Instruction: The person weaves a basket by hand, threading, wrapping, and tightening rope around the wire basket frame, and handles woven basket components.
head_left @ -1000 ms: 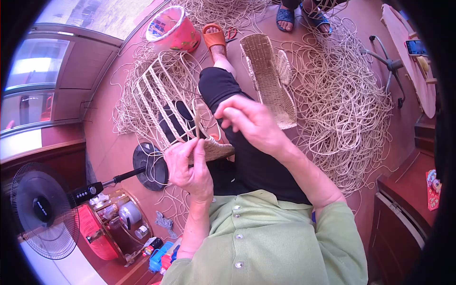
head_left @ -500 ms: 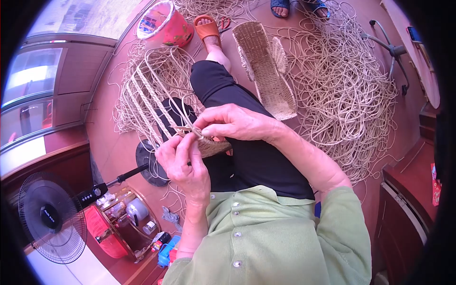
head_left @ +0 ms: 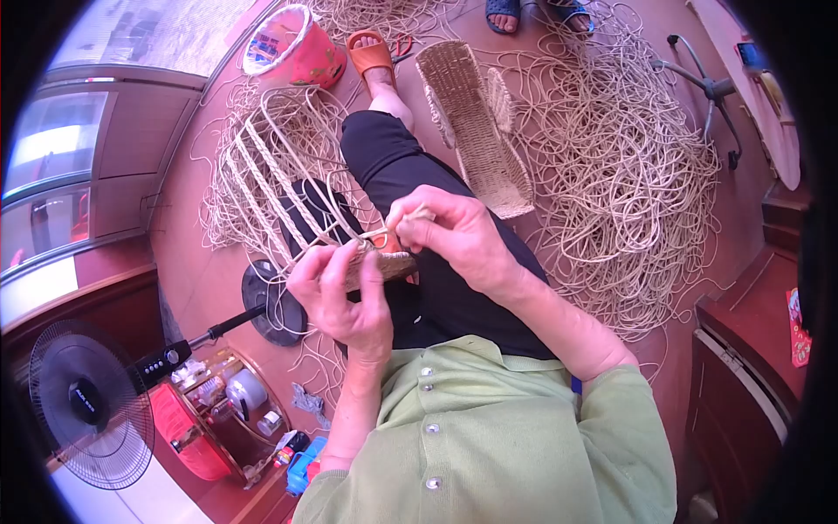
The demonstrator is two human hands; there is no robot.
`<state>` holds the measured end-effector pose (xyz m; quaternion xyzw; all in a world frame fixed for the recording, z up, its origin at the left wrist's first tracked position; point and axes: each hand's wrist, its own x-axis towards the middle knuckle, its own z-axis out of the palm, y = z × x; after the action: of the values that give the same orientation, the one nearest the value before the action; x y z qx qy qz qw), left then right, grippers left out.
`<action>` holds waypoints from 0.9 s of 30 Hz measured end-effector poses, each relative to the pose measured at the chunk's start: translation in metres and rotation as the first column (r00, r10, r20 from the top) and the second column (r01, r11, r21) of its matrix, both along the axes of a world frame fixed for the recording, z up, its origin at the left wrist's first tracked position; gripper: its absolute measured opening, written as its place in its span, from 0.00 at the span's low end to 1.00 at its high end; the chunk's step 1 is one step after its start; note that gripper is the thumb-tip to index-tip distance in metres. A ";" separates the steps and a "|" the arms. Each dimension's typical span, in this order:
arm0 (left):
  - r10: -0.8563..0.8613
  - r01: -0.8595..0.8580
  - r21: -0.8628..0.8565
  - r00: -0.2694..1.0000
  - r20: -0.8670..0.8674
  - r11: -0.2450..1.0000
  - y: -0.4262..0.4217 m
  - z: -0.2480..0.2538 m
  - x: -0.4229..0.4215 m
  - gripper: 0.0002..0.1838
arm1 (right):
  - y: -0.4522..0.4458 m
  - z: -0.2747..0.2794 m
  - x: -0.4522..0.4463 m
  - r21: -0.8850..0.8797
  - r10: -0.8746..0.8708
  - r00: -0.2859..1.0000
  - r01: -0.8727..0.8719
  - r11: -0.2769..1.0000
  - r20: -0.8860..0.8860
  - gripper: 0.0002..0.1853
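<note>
A partly woven rope basket (head_left: 390, 269) rests at my lap, with long stiff strands (head_left: 278, 185) running up and to the left from it. My left hand (head_left: 342, 299) is closed on its woven edge, thumb and fingers pinching where the strands meet the weave. To the right, my right hand (head_left: 456, 237) pinches a cord (head_left: 377, 233) that stretches taut from the edge. Part of that cord is bunched among its fingers. The underside of the basket is hidden behind my left hand and the dark trousers.
A finished-looking woven basket (head_left: 487, 144) lies ahead on the floor. Heaped loose cord (head_left: 628, 183) covers the right, with more at the left. A pink bucket (head_left: 310, 57), a standing fan (head_left: 92, 402) and a wheeled stand (head_left: 711, 87) are around. Another person's sandalled feet (head_left: 504, 19) show at the top.
My right hand has pulled away to the right from the woven edge, drawing the cord out. My left hand stays at the edge, with its fingers slightly shifted.
</note>
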<state>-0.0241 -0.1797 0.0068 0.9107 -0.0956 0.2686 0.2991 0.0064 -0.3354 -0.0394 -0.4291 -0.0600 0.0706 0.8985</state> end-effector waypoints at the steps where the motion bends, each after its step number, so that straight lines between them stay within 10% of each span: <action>1: -0.022 0.024 -0.043 0.999 0.042 0.999 -0.005 -0.001 0.002 0.12 | -0.002 0.005 -0.004 -0.014 -0.029 1.000 0.029 0.999 0.009 0.06; 12: -0.091 0.091 0.121 0.996 -0.011 0.988 -0.022 0.010 0.021 0.11 | -0.019 0.036 0.008 -0.637 -0.260 0.851 0.517 0.572 0.456 0.11; 16: -0.114 0.106 0.219 0.993 0.026 0.970 -0.019 0.006 0.024 0.11 | -0.015 0.017 0.013 -0.680 -0.056 0.750 0.626 0.382 0.659 0.14; 19: -0.158 0.145 0.264 0.987 0.031 0.954 -0.020 0.010 0.023 0.09 | -0.018 0.017 0.011 -0.698 -0.088 0.901 0.387 0.602 0.424 0.13; 27: -0.243 0.247 0.223 0.969 -0.045 0.943 -0.013 0.020 0.026 0.06 | -0.036 0.036 0.001 -0.717 0.173 0.697 0.659 0.226 0.696 0.13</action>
<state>0.0016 -0.1925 0.0266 0.9222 -0.2354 0.2087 0.2250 0.0070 -0.3716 -0.0035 -0.8727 -0.2384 -0.2199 0.3650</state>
